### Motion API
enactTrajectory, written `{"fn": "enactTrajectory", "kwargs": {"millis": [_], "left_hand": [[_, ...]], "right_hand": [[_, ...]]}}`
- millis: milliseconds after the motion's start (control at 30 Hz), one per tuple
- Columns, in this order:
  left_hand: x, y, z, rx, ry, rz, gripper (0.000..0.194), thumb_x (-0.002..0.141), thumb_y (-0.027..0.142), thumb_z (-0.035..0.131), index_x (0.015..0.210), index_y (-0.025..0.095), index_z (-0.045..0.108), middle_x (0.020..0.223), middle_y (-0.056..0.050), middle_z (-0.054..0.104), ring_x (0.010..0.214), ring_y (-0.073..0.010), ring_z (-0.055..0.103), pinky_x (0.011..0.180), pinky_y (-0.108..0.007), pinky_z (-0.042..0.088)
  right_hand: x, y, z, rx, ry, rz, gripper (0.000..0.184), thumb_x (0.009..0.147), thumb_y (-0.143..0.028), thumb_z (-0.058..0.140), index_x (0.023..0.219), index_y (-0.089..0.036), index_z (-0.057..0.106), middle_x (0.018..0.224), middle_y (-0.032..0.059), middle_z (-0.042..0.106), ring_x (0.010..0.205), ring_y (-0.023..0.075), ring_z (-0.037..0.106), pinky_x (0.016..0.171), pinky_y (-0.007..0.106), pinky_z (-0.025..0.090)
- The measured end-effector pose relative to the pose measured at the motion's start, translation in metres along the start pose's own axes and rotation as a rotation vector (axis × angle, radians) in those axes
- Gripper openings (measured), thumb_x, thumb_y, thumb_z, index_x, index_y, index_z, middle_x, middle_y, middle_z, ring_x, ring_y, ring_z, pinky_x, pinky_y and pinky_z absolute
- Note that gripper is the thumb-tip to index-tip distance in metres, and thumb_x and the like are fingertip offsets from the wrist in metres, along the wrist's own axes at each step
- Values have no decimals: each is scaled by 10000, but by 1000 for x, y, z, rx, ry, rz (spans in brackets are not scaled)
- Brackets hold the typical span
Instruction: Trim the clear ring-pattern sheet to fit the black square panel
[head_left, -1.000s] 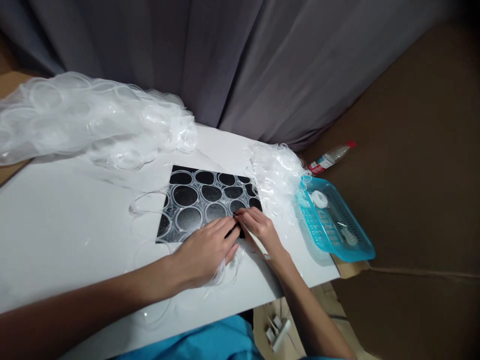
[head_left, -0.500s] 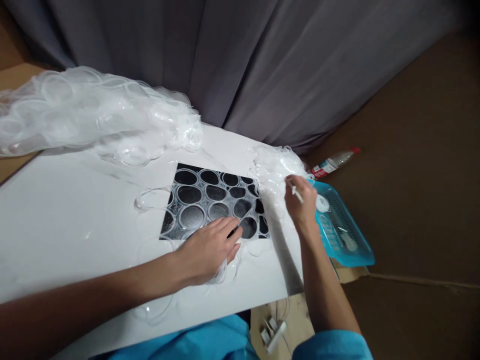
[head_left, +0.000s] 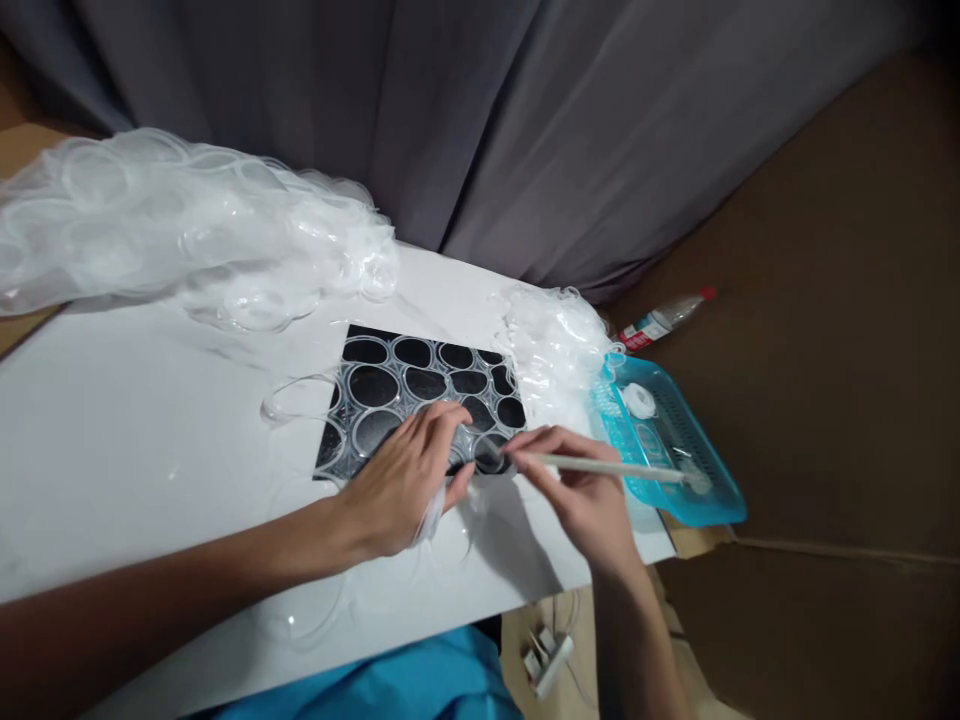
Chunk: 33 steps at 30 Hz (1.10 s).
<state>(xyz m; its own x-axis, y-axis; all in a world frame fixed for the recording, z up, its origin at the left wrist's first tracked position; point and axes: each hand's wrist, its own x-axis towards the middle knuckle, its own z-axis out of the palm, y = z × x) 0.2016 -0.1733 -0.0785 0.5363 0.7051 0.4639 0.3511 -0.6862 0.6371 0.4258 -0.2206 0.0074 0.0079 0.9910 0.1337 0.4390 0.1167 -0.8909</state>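
On the table lies a black rectangular sheet point(head_left: 373, 385) covered by clear plastic film with several white-edged round openings. My left hand point(head_left: 409, 470) rests on its lower middle, with fingers stretched forward and the thumb apart. Loose clear film bunches by that palm. Pinched in my right hand point(head_left: 581, 490) is a slim whitish stick-like tool point(head_left: 615, 466), its exact kind unclear. Its front end lies at the sheet's lower right corner, close to my left hand, and the tip is hard to make out. The back end points right, over the basket.
A big heap of clear, ring-patterned film point(head_left: 210, 230) fills the back left of the white table point(head_left: 150, 420). A smaller film pile point(head_left: 555, 340) lies behind my right hand, near a blue plastic basket point(head_left: 720, 515) and a red-capped bottle point(head_left: 660, 322). A power strip point(head_left: 551, 665) is below.
My right hand has come from the film pile toward me and left, bringing the stick's front end to the sheet. My left hand has shifted slightly left, thumb and fingers still apart.
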Motion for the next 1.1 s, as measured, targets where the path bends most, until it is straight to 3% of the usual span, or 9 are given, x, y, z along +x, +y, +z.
{"fn": "enactTrajectory", "kwargs": {"millis": [67,167,267,400,500,567,767,900,1100], "left_hand": [[-1,-2,1,-37,-11,-10,200,1099,260,545,1266,225,439,1144,-85,682,990,-263,714,951,-494,573],[-1,-2,0,-66,-3,13,61,1115,201,489,1136,233,441,859,31,614,732,-179,622,892,-440,523],[-1,1,-4,-54,-10,64,72,1142,187,445,1088,224,475,795,52,584,669,-155,567,832,-401,482],[-1,5,-7,15,-107,295,238,1182,260,364,1154,178,586,951,-57,694,833,-225,652,800,-411,494],[-4,6,-3,108,-224,498,367,1188,376,387,1222,133,659,1119,-147,743,1016,-294,696,868,-442,554],[-7,8,0,182,-287,531,393,1181,423,430,1231,128,685,1209,-169,752,1101,-314,704,946,-462,573],[-32,16,-4,413,-294,374,470,1178,451,466,1440,103,640,1487,-208,686,1399,-381,637,1126,-506,516],[-52,7,-13,512,-232,272,521,1164,484,511,1500,102,623,1578,-243,629,1481,-411,591,1208,-541,444],[-60,-2,-15,531,-174,210,494,1169,438,507,1469,66,635,1572,-273,628,1470,-398,612,1226,-526,438]], "right_hand": [[-16,-5,7,117,-168,41,134,956,-326,874,850,-264,823,985,72,862,874,267,813,814,428,669],[-30,-5,6,230,-348,59,108,951,-301,881,861,-270,831,948,60,869,840,262,819,798,424,670],[-32,5,3,208,-307,93,104,955,-325,877,875,-272,837,956,61,872,864,270,825,810,423,669],[-28,31,6,1,-23,110,161,985,-376,836,883,-252,829,1036,78,863,966,280,811,910,423,641],[-27,50,10,-88,3,127,168,1004,-380,807,908,-242,822,1059,79,856,980,280,801,928,413,617],[-27,56,10,-122,14,129,180,1018,-379,788,912,-236,818,1024,77,850,950,277,792,878,395,604],[-4,46,14,-174,55,24,157,1017,-353,796,923,-229,820,960,68,836,885,254,772,797,371,575],[23,38,34,-23,-113,-68,90,997,-315,823,939,-247,836,1032,67,840,968,251,793,877,390,605],[39,53,55,41,-267,-16,103,1006,-339,811,954,-255,839,1037,76,831,970,258,788,883,427,622]]}}
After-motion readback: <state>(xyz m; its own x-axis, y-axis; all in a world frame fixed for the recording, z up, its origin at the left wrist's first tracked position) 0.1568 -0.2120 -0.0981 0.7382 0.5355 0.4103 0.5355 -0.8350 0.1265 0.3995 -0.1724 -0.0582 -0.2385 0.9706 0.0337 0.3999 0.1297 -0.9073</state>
